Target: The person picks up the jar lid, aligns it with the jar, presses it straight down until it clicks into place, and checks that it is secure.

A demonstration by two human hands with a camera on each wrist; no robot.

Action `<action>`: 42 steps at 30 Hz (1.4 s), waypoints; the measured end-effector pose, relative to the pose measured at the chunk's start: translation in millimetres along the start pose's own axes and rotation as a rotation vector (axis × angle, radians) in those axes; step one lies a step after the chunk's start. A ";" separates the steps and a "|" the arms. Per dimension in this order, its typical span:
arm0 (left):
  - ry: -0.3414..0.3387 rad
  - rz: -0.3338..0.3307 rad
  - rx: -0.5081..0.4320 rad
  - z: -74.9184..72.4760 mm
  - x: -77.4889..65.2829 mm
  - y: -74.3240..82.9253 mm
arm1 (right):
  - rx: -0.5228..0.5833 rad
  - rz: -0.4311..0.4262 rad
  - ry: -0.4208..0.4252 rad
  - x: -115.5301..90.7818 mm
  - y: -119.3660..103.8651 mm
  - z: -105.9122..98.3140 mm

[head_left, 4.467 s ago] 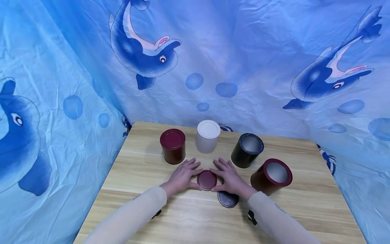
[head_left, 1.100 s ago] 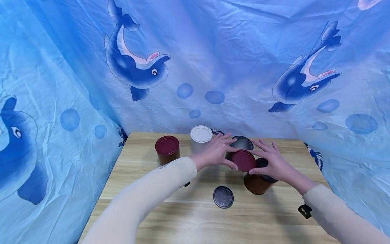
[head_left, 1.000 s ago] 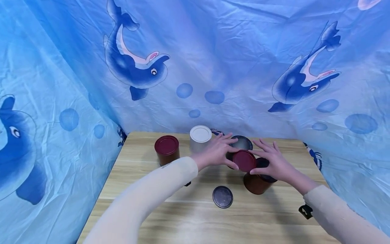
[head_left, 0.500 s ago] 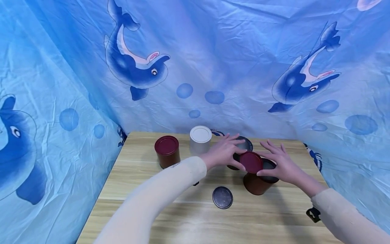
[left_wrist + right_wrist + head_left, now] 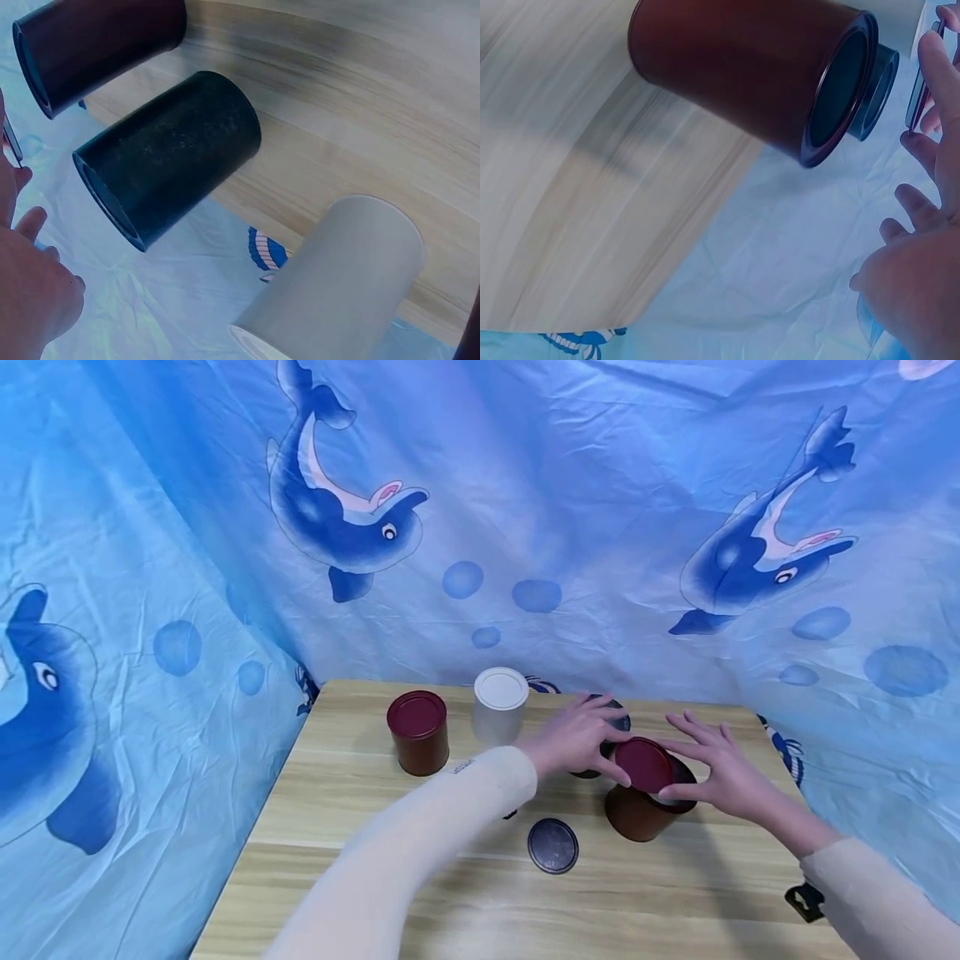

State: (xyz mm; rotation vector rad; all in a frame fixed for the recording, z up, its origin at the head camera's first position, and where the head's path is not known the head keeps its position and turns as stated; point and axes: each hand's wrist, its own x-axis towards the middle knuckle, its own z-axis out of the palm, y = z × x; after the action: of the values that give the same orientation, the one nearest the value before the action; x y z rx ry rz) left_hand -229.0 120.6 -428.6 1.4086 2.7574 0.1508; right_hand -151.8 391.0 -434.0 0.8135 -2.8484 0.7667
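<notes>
A dark red round lid (image 5: 643, 765) is held between both hands above an uncovered dark red can (image 5: 637, 814). My left hand (image 5: 577, 737) pinches the lid's left edge between thumb and fingers. On the opposite edge, my right hand (image 5: 723, 772) pinches it the same way. In the right wrist view the lid (image 5: 924, 79) stands apart from the can's open rim, seen edge-on. Behind my left hand is an uncovered black can (image 5: 172, 157), partly hidden in the head view. A black lid (image 5: 553, 846) lies on the table in front.
A dark red can (image 5: 422, 745) with its lid on stands at the left of the wooden table (image 5: 337, 827). Beside it is a white lidded can (image 5: 500, 714). A blue dolphin-print cloth (image 5: 600, 635) hangs along the table's back and sides.
From the table's middle, both hands have raised the red lid and carried it right, past the black can. Over the last second it has shifted further right, over the uncovered red can.
</notes>
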 end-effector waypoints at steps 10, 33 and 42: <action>0.025 0.009 -0.044 7.7 14.5 13.7 | -0.016 0.005 -0.019 -16.5 11.7 -8.9; 0.022 -0.018 -0.029 22.7 26.0 18.3 | 0.005 0.031 -0.024 -21.9 25.0 -4.3; 0.009 -0.020 -0.027 31.7 34.8 22.3 | -0.003 0.037 -0.036 -27.9 27.7 -5.8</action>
State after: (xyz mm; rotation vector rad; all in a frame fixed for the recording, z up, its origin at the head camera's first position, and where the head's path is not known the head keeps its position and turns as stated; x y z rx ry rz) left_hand -228.8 163.9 -457.5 1.3767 2.7648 0.1942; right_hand -142.5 427.3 -447.1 0.7841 -2.9029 0.7602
